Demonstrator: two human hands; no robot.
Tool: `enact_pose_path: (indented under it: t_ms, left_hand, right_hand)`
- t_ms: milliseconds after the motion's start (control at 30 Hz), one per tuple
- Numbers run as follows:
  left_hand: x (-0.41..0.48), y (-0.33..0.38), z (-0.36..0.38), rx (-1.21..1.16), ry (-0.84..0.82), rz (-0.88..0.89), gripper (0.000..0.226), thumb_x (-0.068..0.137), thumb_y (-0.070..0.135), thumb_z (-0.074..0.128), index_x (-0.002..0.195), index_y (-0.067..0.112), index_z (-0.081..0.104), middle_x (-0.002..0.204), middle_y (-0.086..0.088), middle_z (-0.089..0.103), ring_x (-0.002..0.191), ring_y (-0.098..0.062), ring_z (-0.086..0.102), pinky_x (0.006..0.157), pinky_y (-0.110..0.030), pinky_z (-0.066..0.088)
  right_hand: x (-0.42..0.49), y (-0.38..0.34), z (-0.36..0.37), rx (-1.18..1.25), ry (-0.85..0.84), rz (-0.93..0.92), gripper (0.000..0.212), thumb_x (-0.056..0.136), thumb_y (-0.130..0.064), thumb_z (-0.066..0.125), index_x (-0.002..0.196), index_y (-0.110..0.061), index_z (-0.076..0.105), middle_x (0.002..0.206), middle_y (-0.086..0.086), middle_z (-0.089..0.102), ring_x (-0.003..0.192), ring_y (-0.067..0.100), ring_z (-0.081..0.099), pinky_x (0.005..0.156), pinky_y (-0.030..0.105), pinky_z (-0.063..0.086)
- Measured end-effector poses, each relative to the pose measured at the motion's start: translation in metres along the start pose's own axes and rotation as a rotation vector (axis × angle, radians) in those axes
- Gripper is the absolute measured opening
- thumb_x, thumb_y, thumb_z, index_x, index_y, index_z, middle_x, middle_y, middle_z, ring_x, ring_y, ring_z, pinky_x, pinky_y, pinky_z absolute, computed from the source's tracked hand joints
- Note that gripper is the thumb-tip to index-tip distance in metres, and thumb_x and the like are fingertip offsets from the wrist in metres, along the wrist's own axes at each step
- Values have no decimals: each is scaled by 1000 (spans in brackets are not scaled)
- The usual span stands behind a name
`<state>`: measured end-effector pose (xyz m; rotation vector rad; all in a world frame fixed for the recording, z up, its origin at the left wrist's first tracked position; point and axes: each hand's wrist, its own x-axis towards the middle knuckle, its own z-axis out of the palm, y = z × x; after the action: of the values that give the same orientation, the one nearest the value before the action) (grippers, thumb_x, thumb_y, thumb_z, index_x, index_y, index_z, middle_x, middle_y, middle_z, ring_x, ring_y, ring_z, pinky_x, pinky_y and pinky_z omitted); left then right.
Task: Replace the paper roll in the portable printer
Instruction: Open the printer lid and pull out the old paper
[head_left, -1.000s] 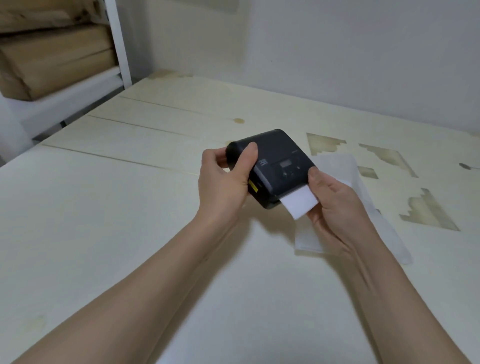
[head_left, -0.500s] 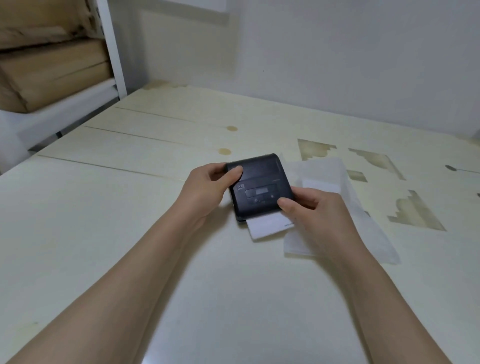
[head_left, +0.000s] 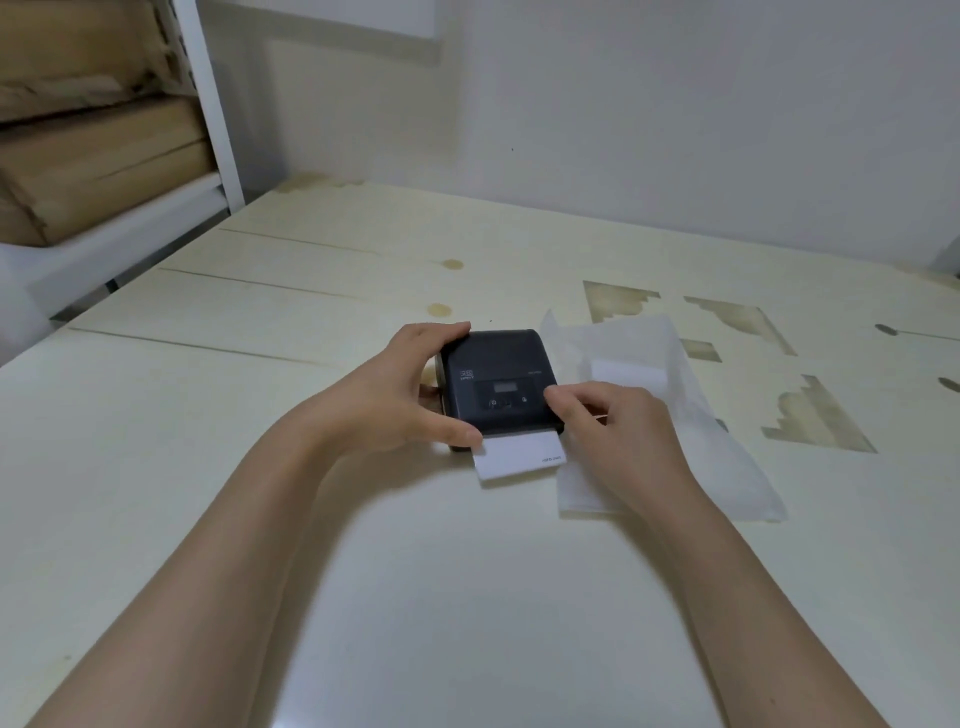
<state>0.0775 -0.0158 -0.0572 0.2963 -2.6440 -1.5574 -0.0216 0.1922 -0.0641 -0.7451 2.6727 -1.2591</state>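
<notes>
The black portable printer (head_left: 496, 384) lies flat on the pale table (head_left: 260, 519), lid closed, small display and buttons facing up. A white strip of paper (head_left: 517, 457) sticks out of its near edge onto the table. My left hand (head_left: 410, 395) wraps the printer's left side, thumb at the far corner and fingers along the near left corner. My right hand (head_left: 613, 431) rests at the printer's right side, fingertips touching its top right edge, fingers loosely curled and holding nothing I can see.
A crumpled translucent white wrapper (head_left: 654, 415) lies right of the printer, partly under my right hand. Brown worn patches (head_left: 815, 421) mark the table's right side. White shelving with brown cardboard packages (head_left: 98, 156) stands at the far left. A wall runs behind.
The printer went from being held tilted above the table to lying flat on it. My right hand let go of the paper strip and shifted to the printer's right edge.
</notes>
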Motion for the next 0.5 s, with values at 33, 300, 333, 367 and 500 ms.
enact_pose_path:
  t_ms: [33,300,333,367,500]
  left_hand:
    - [0,0,0,23,-5,8,106,66,26,90,150,43,28,147,25,28,126,-4,49,99,-20,43]
    - [5,-2,-4,-21,170,43,98,66,43,84,149,37,33,138,14,54,121,-2,56,99,-24,44]
    - [6,-1,-3,-20,205,34,93,69,49,79,149,39,32,135,15,55,118,-2,58,99,-26,44]
    - [7,0,-1,-24,243,25,88,73,55,74,149,40,32,133,15,56,117,-3,59,100,-28,43]
    - [15,1,6,-124,387,-35,96,66,89,49,146,39,37,131,9,64,121,-12,59,109,-41,43]
  right_hand:
    - [0,0,0,-10,7,-6,35,96,-41,54,65,-31,66,58,-18,59,55,1,52,53,12,35]
    - [-2,-1,-1,220,50,17,44,98,-51,42,101,-19,72,86,-2,75,73,4,67,79,29,53]
    - [-3,-2,-1,252,60,22,41,99,-51,41,109,-23,70,92,-7,76,75,-1,67,83,28,54]
    - [-3,-2,0,275,68,25,39,99,-52,40,113,-26,66,94,-9,76,76,-2,68,84,27,53]
    - [-3,-4,0,299,77,15,29,98,-53,38,108,-35,58,91,-9,76,80,4,69,86,29,53]
